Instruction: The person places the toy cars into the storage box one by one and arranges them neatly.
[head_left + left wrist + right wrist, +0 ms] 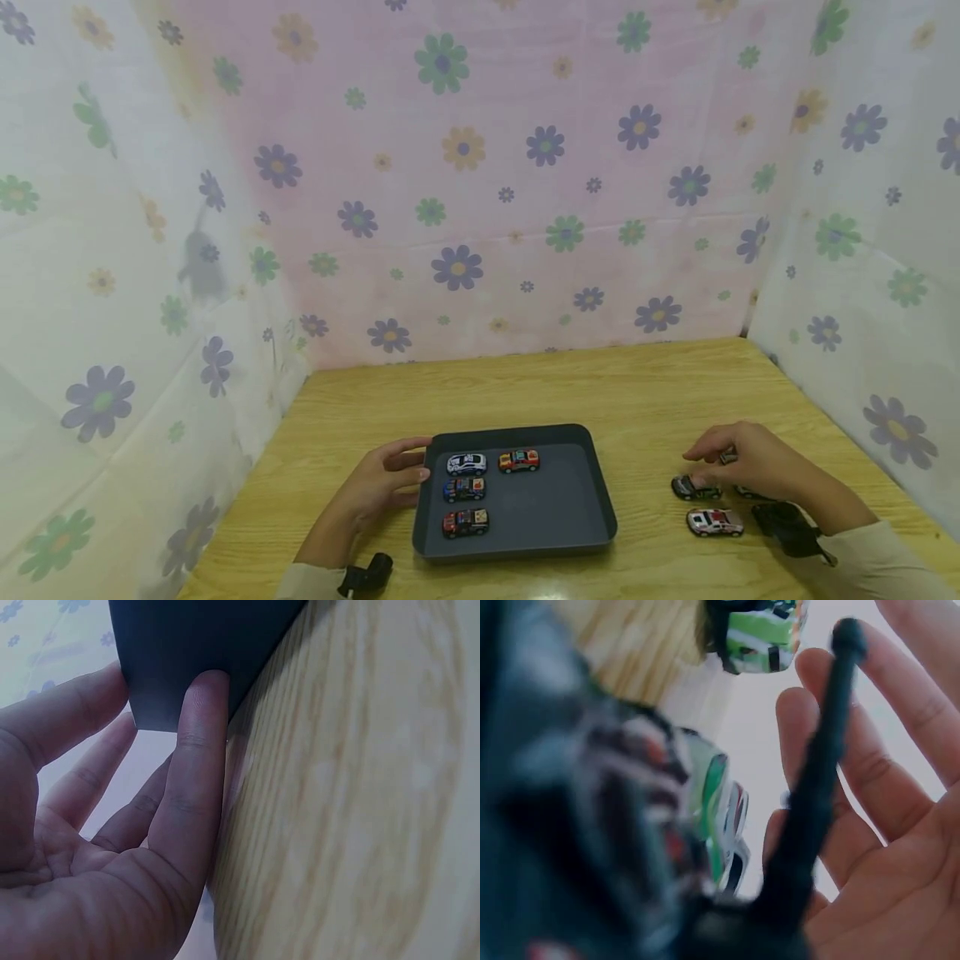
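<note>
A dark grey tray (551, 521) lies on the table. My left hand (377, 482) rests against its left side, thumb and fingertips touching the outer wall; in the left wrist view the thumb (195, 742) presses flat on it. In the tray are a white toy car (467, 464), a blue toy car (464, 489), a dark red toy car (465, 522) and a red-orange toy car (519, 461). My right hand (757, 467) hovers over several toy cars, fingers apart, its thumb by a black toy car (686, 487). Just in front is a white-and-red toy car (715, 522).
More toy cars are partly hidden beneath the right hand, one with green markings (761, 637) in the right wrist view. Floral cloth (457, 217) hangs behind and at both sides of the wooden table (360, 400). Each wrist carries a black camera (787, 527).
</note>
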Demonstrator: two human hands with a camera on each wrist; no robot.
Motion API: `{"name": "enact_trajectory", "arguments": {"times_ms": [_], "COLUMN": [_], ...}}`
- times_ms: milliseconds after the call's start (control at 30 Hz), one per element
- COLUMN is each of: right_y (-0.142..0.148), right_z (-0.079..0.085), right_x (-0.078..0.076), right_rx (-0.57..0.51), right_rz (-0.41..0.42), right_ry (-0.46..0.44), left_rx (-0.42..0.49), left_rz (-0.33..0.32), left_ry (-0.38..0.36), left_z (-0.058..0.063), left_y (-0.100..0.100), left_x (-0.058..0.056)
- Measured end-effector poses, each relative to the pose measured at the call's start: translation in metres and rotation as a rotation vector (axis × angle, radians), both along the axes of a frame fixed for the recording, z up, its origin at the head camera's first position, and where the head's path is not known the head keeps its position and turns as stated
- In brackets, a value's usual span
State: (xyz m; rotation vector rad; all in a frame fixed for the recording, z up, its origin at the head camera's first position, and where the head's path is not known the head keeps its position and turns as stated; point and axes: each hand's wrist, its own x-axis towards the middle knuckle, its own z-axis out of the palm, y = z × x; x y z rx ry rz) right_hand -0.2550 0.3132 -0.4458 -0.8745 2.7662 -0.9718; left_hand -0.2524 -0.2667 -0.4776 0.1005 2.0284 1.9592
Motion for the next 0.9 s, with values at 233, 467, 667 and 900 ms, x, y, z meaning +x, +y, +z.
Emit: {"name": "enact_trajectory", "arguments": {"times_ms": [233,467,667,900], "right_y": [0.0039,0.0036,0.0039,0.0033], "right_z": [-0.0022,-0.0036,-0.0055,-0.0047], "right_x": [0.0,-0.0004,-0.0005,-0.0005], "right_rx": [-0.025,-0.04,-0.056,-0.038], "right_rz": [0.033,0.047,0.075,0.086], "right_ry": [-0.085,-0.132,-0.123,-0.099], "left_rx": [-0.011,-0.01,-0.007,-0.006], "left_rz": [0.0,-0.005,-0.003,-0.003], "left_ry": [0.007,0.008,-0.004,-0.005], "left_z": [-0.0006,-0.0032,-0.0044,-0.0048], "left_y": [-0.0018,-0.0033,-0.0034,-0.0034], "left_x": [0.0001,-0.001,-0.0026,-0.0029]}}
